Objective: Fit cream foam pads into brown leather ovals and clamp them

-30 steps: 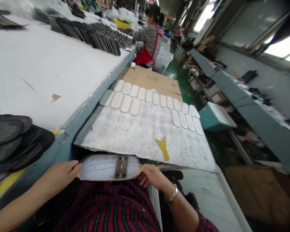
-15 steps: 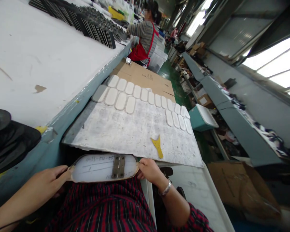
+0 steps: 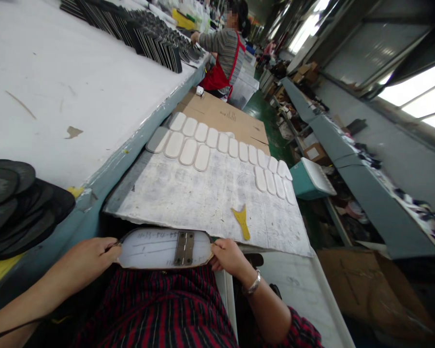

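A long white plate [image 3: 150,249] with rounded ends, shaped like an insole, lies level in front of my lap. A metal hinge [image 3: 184,249] crosses it right of the middle, and handwriting and dark lines mark its face. Thin brownish edging shows around its rim. My left hand [image 3: 90,258] is closed in a pinch on the plate's left end. At the opposite end, my right hand [image 3: 229,258] pinches the rim between thumb and fingers. Beyond the plate, a yellow forked piece [image 3: 242,222] rests on the whitish work board [image 3: 188,200].
Rows of pale oval pieces [image 3: 202,158] lie on the board, with cardboard [image 3: 239,120] behind. Black flat pieces [image 3: 18,208] are stacked on the white table [image 3: 105,96] at left. A co-worker [image 3: 226,53] in a red apron stands farther back. A teal bin [image 3: 308,181] stands at right.
The whole view has shifted slightly, so most things appear a little farther right. My left fingers have curled closer around the plate's left end. Both hands still hold it.
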Demonstrator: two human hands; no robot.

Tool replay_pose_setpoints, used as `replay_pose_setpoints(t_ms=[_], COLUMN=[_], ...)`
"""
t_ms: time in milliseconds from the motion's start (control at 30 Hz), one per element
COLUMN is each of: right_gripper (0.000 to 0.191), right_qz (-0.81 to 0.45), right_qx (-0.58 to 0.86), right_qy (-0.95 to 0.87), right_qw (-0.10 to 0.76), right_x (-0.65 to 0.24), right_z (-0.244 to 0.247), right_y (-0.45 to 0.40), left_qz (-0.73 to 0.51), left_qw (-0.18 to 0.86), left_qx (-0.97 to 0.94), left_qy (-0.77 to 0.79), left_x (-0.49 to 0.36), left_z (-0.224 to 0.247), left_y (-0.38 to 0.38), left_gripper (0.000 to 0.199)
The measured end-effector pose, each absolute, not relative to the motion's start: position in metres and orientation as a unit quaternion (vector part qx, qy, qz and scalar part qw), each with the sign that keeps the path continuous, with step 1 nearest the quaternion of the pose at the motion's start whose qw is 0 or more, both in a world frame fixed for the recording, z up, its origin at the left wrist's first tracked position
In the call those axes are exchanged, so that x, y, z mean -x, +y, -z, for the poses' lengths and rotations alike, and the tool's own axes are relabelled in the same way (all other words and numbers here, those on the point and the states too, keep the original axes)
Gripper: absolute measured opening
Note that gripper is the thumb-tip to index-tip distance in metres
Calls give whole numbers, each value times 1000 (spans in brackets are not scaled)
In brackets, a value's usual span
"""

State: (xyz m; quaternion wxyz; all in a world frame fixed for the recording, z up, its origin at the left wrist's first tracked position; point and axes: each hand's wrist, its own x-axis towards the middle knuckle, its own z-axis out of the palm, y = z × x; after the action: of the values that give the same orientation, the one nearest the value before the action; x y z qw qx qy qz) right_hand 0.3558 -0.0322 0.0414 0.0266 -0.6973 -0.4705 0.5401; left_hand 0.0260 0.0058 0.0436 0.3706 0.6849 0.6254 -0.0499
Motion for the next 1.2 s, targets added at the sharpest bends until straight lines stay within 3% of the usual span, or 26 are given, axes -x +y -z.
replay_pose_setpoints(t_ms=[100, 300, 567, 733, 900, 1200], right_gripper=[28, 32, 35, 33, 34, 36], right_qz=[-556, -396, -361, -322, -315, -256], right_qx=[680, 658, 658, 661, 661, 660], right_qy=[-477, -640, -660, -677, -680, -702], right_qw=[17, -34, -34, -36, -41, -77], right_x=[-359, -353, -354, -353, -354, -352], right_z=[-44, -61, -57, -60, -61, -59], right_y=[-31, -29, -38, -38, -40, -43], left_qz=[46, 8, -87, -75, -17, -18], left_qw=[394, 518, 666, 582, 447, 466], left_qx=[-669, -548, -390, -456, -590, -598], left_qy=[628, 656, 631, 669, 672, 652], left_x=[-26, -30, -25, -32, -38, -41], left_z=[-41, -48, -72, -67, -56, -64], left_y=[5, 2, -16, -23, -27, -35], left_gripper=[31, 23, 43, 39, 19, 30])
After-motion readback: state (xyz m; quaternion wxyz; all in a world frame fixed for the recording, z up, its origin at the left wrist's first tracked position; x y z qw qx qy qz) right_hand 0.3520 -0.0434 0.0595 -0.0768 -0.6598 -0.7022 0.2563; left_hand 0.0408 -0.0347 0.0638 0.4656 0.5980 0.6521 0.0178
